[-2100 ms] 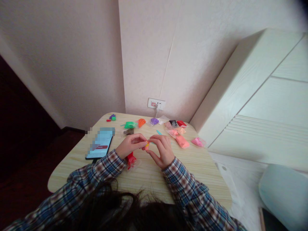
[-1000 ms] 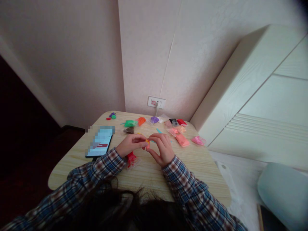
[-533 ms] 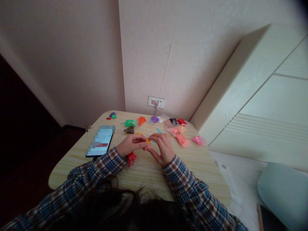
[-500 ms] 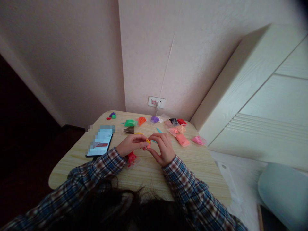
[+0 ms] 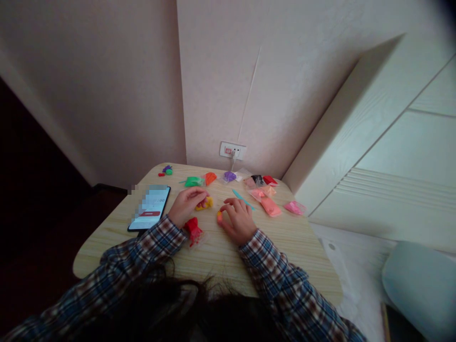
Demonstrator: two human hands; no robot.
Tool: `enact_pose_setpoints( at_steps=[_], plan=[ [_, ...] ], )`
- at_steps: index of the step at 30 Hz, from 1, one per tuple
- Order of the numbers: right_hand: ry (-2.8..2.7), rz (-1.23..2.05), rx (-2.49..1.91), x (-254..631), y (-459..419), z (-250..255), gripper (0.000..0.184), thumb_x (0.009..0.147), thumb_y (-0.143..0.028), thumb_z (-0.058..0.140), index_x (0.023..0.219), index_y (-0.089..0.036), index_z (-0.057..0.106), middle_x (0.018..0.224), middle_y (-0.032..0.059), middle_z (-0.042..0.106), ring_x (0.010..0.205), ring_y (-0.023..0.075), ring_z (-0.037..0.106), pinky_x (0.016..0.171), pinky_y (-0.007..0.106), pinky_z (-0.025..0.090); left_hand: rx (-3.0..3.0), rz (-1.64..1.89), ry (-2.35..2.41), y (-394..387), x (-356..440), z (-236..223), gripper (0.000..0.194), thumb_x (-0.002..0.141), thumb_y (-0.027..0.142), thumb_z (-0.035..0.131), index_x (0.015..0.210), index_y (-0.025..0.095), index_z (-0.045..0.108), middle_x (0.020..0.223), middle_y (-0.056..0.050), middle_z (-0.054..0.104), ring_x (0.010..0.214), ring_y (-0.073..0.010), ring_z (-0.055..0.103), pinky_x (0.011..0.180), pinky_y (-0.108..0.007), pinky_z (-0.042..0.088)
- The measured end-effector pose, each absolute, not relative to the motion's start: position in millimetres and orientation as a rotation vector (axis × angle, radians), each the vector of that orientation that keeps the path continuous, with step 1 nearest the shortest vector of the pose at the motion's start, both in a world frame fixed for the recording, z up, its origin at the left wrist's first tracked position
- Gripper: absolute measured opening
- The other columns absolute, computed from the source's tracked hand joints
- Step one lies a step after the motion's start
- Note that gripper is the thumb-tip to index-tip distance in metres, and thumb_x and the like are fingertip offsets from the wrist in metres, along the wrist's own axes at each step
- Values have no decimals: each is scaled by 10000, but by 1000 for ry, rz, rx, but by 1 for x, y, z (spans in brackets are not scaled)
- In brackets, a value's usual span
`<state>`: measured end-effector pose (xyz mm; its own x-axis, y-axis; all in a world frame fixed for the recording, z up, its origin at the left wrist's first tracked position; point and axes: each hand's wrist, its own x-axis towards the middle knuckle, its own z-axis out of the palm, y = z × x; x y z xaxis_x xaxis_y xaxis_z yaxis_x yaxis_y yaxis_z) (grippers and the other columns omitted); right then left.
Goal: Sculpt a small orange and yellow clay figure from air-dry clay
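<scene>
My right hand (image 5: 238, 219) pinches a small orange-and-yellow clay piece (image 5: 219, 218) between thumb and fingertips, just above the table. On the left, my left hand (image 5: 185, 206) has its fingers drawn together at a lump of yellow clay (image 5: 204, 204). Whether those fingertips grip any of the lump is hidden. Below the left wrist lies red clay (image 5: 193, 230) on an opened clear wrapper. A light blue stick-like tool (image 5: 242, 198) rests beyond the right hand.
A phone (image 5: 151, 211) with its screen lit lies at the left. Bags of green (image 5: 194, 181), purple (image 5: 230, 176) and salmon clay (image 5: 270, 207) stand among several others along the back and right. Small purple, green and red pieces (image 5: 167, 171) sit at the far left corner.
My hands have parted. The left moved away from the orange-and-yellow piece to the yellow lump, while the right kept the piece and lowered it slightly.
</scene>
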<state>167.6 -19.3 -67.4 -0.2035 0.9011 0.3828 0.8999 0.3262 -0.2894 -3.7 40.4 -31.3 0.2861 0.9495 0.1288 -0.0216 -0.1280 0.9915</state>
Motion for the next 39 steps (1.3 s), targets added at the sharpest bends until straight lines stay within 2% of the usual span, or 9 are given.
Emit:
enact_pose_setpoints(
  at_steps=[5, 9, 16, 21, 29, 33, 39],
  plan=[
    [-2059, 44, -1649, 167, -19, -68, 207, 778, -308, 567, 948, -192, 589, 1150, 103, 539, 1058, 264, 458, 845, 451, 359, 1487, 1083, 971, 45, -6, -36, 206, 705, 302, 593, 807, 124, 596, 702, -13, 605, 636, -118, 558, 625, -245, 452],
    [-2050, 41, -1654, 168, -19, -68, 188, 774, -292, 573, 933, -193, 593, 1134, 99, 547, 1055, 261, 462, 846, 448, 360, 1786, 1081, 1051, 49, -8, -42, 209, 721, 298, 581, 855, 138, 600, 844, -53, 637, 793, -173, 602, 709, -290, 476],
    [-2069, -24, -1571, 171, -19, -64, 221, 786, -265, 552, 996, -197, 572, 1133, 101, 546, 1031, 250, 466, 819, 409, 364, 2241, 965, 1112, 50, -11, -50, 275, 693, 192, 567, 966, 164, 584, 1024, -83, 600, 976, -227, 561, 787, -360, 493],
    [-1995, -54, -1462, 173, -19, -57, 254, 779, -270, 568, 1018, -189, 536, 1141, 89, 546, 1026, 233, 468, 841, 378, 359, 2240, 885, 1091, 50, -10, -50, 340, 689, 174, 551, 1028, 153, 560, 1038, -91, 577, 975, -221, 567, 784, -358, 506],
    [-2086, -15, -1583, 170, -19, -65, 249, 762, -345, 592, 955, -189, 563, 1180, 119, 509, 1041, 263, 450, 818, 423, 376, 2195, 843, 1109, 50, -9, -59, 421, 665, 217, 622, 1071, 150, 532, 1061, -102, 564, 939, -227, 578, 734, -349, 511],
    [-2120, 13, -1590, 169, -20, -66, 258, 749, -344, 605, 949, -186, 564, 1190, 123, 502, 1056, 269, 446, 829, 444, 373, 2239, 831, 1143, 48, -9, -58, 451, 664, 224, 621, 1097, 151, 519, 1052, -100, 566, 983, -247, 551, 780, -372, 492],
    [-2135, 30, -1600, 169, -19, -68, 257, 747, -356, 613, 938, -189, 574, 1195, 120, 506, 1058, 266, 451, 835, 443, 365, 2338, 818, 1160, 46, -8, -55, 405, 672, 177, 580, 1074, 145, 549, 918, -78, 577, 911, -249, 551, 875, -428, 434]
  ],
)
